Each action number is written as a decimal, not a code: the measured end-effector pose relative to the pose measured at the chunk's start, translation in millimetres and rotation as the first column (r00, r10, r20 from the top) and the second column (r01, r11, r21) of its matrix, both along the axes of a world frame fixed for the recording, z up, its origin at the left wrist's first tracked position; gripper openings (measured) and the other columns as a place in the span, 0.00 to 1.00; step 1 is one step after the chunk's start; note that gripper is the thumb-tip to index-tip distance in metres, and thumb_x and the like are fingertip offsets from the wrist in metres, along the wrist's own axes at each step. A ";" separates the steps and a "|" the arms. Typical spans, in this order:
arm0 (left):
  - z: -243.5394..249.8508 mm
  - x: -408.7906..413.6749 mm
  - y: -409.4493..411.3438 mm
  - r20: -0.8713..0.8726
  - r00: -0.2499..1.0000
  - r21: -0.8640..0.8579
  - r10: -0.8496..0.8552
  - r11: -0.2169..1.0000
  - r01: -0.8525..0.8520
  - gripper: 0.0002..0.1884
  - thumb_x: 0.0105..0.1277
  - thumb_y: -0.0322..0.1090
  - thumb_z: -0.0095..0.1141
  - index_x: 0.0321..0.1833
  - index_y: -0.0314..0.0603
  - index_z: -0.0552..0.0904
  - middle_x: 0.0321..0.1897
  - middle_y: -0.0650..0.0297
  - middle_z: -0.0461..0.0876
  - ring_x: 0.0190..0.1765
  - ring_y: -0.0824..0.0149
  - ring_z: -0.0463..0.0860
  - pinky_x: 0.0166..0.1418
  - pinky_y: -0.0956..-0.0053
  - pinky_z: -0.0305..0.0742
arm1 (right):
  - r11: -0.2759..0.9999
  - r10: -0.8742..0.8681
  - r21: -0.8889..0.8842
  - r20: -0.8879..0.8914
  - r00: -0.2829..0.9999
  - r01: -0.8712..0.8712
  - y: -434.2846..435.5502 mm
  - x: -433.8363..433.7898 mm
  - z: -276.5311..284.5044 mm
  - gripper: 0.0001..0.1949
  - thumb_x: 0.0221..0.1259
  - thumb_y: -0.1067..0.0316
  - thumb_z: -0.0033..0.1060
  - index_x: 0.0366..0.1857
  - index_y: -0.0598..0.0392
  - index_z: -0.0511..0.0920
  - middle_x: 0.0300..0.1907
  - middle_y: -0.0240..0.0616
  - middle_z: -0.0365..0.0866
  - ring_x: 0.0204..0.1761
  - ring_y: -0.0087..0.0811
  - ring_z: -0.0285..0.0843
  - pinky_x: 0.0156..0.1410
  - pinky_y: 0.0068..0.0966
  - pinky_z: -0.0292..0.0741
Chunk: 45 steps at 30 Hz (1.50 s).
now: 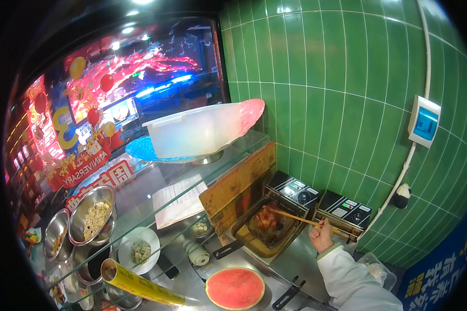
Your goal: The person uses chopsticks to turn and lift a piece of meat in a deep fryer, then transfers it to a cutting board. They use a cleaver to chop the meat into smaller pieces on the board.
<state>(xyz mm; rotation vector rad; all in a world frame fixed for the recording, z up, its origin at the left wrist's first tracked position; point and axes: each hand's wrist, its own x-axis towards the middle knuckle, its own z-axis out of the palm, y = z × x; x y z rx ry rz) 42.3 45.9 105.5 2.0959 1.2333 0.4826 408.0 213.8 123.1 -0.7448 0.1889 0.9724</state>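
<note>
My right hand [321, 235], in a white sleeve, grips long wooden chopsticks [292, 216] at the right of the fryer. Their tips touch a browned piece of food [267, 218] in a dark wire fryer basket [274, 240]. The basket sits in the oil of a steel deep fryer [261, 256], its black handle [229, 249] pointing to the lower left. My left hand is out of view. Before me, left of the fryer's front, lies a cut watermelon half [235, 288], red face up.
A cardboard sheet [239, 186] stands behind the fryer. A second fryer [344, 214] is at its right. Left are a yellow roll [144, 285], a white plate of food [125, 259] and steel bowls [111, 229]. Another black handle [289, 296] lies near the front. A glass shelf holds a plastic tub [194, 132].
</note>
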 end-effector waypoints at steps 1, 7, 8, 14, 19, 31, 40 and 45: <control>-0.1 -0.4 -0.5 0.000 1.000 0.001 0.002 1.000 -0.002 0.17 0.59 0.31 0.49 0.52 0.35 0.70 0.37 0.46 0.79 0.40 0.46 0.78 0.44 0.57 0.74 | 1.000 0.002 0.004 -0.009 1.000 -0.002 -0.9 -2.2 8.1 0.19 0.70 0.46 0.34 0.23 0.45 0.64 0.10 0.26 0.46 0.10 0.23 0.43 0.15 0.23 0.46; 3.6 3.4 3.7 -0.011 1.000 -0.014 0.012 1.000 -0.012 0.16 0.58 0.31 0.50 0.49 0.34 0.71 0.36 0.45 0.78 0.39 0.45 0.78 0.45 0.57 0.74 | 0.995 -0.009 0.095 -0.016 1.000 0.010 -5.5 9.8 15.1 0.18 0.69 0.48 0.35 0.22 0.45 0.64 0.10 0.26 0.46 0.10 0.22 0.44 0.15 0.22 0.46; 3.7 3.0 3.6 -0.027 0.999 -0.031 0.021 0.999 -0.022 0.16 0.58 0.31 0.50 0.49 0.33 0.71 0.36 0.45 0.78 0.39 0.45 0.78 0.44 0.57 0.74 | 0.997 0.007 0.082 -0.041 0.999 -0.004 -5.1 12.9 11.1 0.18 0.69 0.48 0.35 0.22 0.45 0.64 0.10 0.26 0.46 0.10 0.23 0.44 0.15 0.22 0.46; 4.1 -6.0 -4.0 0.028 0.995 0.005 0.101 0.995 -0.101 0.14 0.58 0.34 0.50 0.45 0.33 0.72 0.33 0.45 0.77 0.38 0.44 0.77 0.42 0.55 0.73 | 0.986 0.151 0.079 -0.046 0.988 -0.147 19.6 20.9 -32.5 0.11 0.66 0.55 0.40 0.25 0.45 0.67 0.11 0.26 0.51 0.11 0.23 0.47 0.16 0.20 0.49; 9.2 -8.7 -3.0 0.175 0.983 -0.036 -0.062 0.997 0.069 0.14 0.57 0.36 0.50 0.41 0.32 0.73 0.33 0.45 0.77 0.38 0.45 0.78 0.40 0.55 0.72 | 0.892 0.273 0.294 0.251 0.929 -0.342 -13.6 280.4 -196.4 0.11 0.66 0.58 0.40 0.30 0.49 0.70 0.13 0.25 0.55 0.15 0.20 0.54 0.18 0.17 0.57; -32.8 -3.5 -13.9 0.053 0.998 0.135 0.044 0.989 -0.051 0.26 0.57 0.36 0.50 0.58 0.29 0.66 0.41 0.46 0.78 0.43 0.48 0.79 0.44 0.55 0.74 | 0.943 0.331 0.134 -0.283 0.900 -0.305 -29.6 130.8 -67.0 0.12 0.51 0.72 0.43 0.14 0.46 0.57 0.12 0.28 0.53 0.16 0.25 0.51 0.25 0.27 0.57; -9.9 -7.0 -14.9 0.019 0.995 0.042 0.102 0.994 -0.103 0.20 0.57 0.35 0.47 0.51 0.31 0.71 0.37 0.47 0.79 0.40 0.47 0.79 0.41 0.55 0.74 | 0.905 0.333 0.284 -0.006 0.943 -0.318 -67.1 106.0 -52.1 0.12 0.50 0.73 0.43 0.14 0.46 0.57 0.14 0.28 0.53 0.17 0.24 0.52 0.27 0.28 0.58; 16.7 -9.4 3.7 0.046 0.998 -0.153 0.042 0.988 -0.034 0.16 0.56 0.34 0.48 0.45 0.33 0.74 0.36 0.45 0.78 0.39 0.45 0.78 0.41 0.53 0.74 | 0.836 0.337 0.445 0.049 0.940 -0.322 -19.7 121.1 -121.1 0.12 0.64 0.57 0.45 0.23 0.47 0.69 0.13 0.26 0.57 0.17 0.22 0.54 0.23 0.21 0.58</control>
